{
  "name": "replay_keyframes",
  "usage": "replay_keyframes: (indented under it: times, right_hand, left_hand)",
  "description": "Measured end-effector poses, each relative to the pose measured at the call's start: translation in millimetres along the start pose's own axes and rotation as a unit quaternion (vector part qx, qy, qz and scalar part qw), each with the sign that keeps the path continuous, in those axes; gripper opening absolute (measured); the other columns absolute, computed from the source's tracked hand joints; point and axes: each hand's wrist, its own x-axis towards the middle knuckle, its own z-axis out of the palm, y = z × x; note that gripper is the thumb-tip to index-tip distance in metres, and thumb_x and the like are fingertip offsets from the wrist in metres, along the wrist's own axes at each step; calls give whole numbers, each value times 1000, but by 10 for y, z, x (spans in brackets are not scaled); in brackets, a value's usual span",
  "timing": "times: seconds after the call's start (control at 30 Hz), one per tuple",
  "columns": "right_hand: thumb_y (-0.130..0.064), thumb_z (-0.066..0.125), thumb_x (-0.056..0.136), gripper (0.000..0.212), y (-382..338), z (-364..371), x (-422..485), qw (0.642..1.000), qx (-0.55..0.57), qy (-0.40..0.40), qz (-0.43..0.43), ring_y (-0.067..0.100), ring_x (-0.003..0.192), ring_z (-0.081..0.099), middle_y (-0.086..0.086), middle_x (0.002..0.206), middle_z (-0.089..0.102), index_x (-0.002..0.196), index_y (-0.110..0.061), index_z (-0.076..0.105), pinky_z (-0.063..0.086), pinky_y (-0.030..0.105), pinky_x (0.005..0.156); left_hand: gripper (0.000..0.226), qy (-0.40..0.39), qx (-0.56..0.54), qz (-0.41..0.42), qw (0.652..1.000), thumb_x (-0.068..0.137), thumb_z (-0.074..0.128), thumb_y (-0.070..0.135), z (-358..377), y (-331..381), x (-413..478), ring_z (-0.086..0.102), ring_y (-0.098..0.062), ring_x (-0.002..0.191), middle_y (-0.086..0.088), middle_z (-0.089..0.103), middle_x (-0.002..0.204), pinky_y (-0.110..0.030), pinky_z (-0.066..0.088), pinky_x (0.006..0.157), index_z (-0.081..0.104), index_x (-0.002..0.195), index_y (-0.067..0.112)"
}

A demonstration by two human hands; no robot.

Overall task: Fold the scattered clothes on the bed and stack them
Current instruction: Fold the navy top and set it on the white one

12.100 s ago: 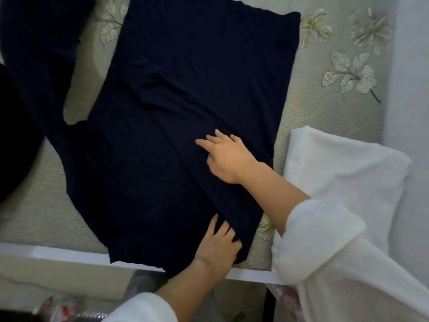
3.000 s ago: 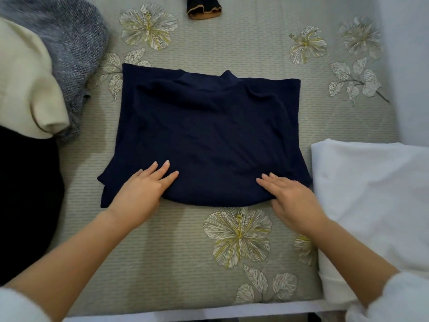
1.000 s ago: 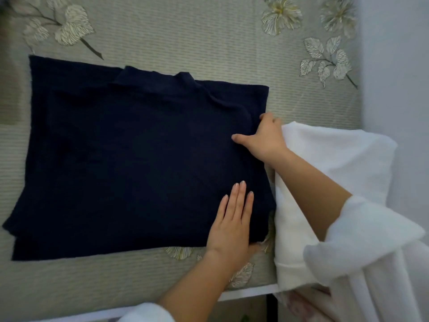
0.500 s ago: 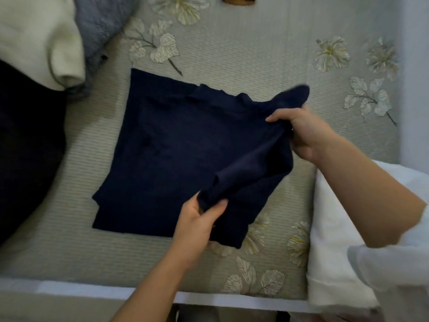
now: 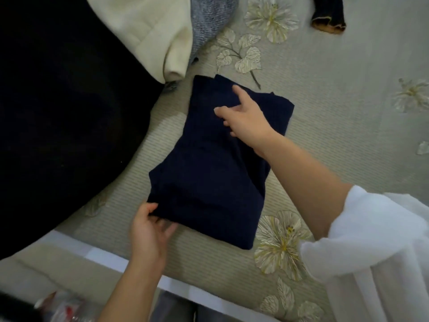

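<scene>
Navy top (image 5: 209, 173), folded into a narrow oblong, lies at the middle of the frame on the bed (image 5: 336, 117), its long side running from upper centre down toward the lower centre. The right hand (image 5: 246, 119) rests on the upper part of the top with fingers spread and loosely curled, pressing the cloth flat and gripping nothing; its forearm runs down to the right into a white sleeve (image 5: 371, 240) at the lower right of the frame. The left hand (image 5: 148, 231) is at the top's lower left corner, thumb over the edge and fingers slipped beneath it, pinching that corner. The bed cover is pale grey-green and ribbed, with cream flowers and leaves printed on it: one flower just beside the top's lower right corner, a leafy sprig just above its upper edge, another flower at the upper centre. A large black garment (image 5: 65, 117) fills the left side of the frame, near the top but apart from it. A cream garment (image 5: 151, 31) lies over it at the upper left, and a grey knit (image 5: 209, 22) shows just right of the cream one. A dark cuff with an orange edge (image 5: 328, 17) lies at the upper right, well apart from the top. The bed's white edge (image 5: 111, 259) crosses the lower left.
</scene>
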Motion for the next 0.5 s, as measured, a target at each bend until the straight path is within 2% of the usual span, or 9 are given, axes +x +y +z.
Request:
replay_keyframes:
  times: [0.1,0.2,0.27,0.3,0.37,0.4,0.47,0.5]
  right_hand:
    - [-24,60,89,60,336,-65,-98,993,-88,83,-9,9,92,59,-5,102,61,144,-21,36,48,25,83]
    - [-22,63,86,55,691,-213,-282,973,-123,197,8,14,99,55,2,119,51,136,-15,41,49,30,88]
    - [-27,68,85,60,871,-278,-363,964,-107,235,63,18,111,52,5,128,47,135,-11,38,46,33,94]
    - [-30,70,84,63,927,-295,-378,967,-60,228,97,18,112,54,5,127,50,134,-11,38,46,33,94]
    - [-29,72,84,51,958,-309,-367,971,58,185,138,17,103,63,4,119,61,125,-13,46,52,35,89]
    - [-24,70,85,37,966,-321,-337,974,77,163,136,16,96,66,5,112,66,115,-14,53,55,35,84]
    - [-17,69,81,9,954,-387,-300,976,71,170,119,16,82,66,6,94,71,88,-15,63,56,38,75]
    - [-20,70,74,13,963,-432,-303,972,71,188,124,18,76,64,7,83,69,76,-12,61,55,44,73]
  left_hand:
    - [19,50,76,-27,995,96,45,27,-108,-45,27,63,-22,93,-5,66,101,-38,53,79,62,99,20]
    - [33,73,141,-48,986,94,46,42,-123,-119,-24,64,-24,86,-10,66,96,-38,53,74,61,106,15]
    - [41,56,155,-90,982,90,48,52,-70,-195,-78,65,-26,89,-12,67,95,-41,54,77,61,101,14]
    - [40,38,157,-113,980,88,51,54,-18,-231,-113,65,-27,92,-11,67,96,-42,54,79,61,101,17]
    - [32,-2,147,-120,982,85,60,48,90,-324,-160,64,-24,98,-5,67,105,-41,54,83,59,107,24]
    - [35,-10,148,-101,984,84,64,43,138,-365,-182,63,-20,102,-1,65,111,-40,53,87,57,114,27]
    - [49,-9,177,-31,984,86,64,40,197,-441,-201,59,-13,109,7,60,123,-36,47,98,49,130,29]
    - [49,-1,192,12,981,90,60,39,219,-451,-202,56,-10,111,10,57,127,-33,44,101,44,135,31]
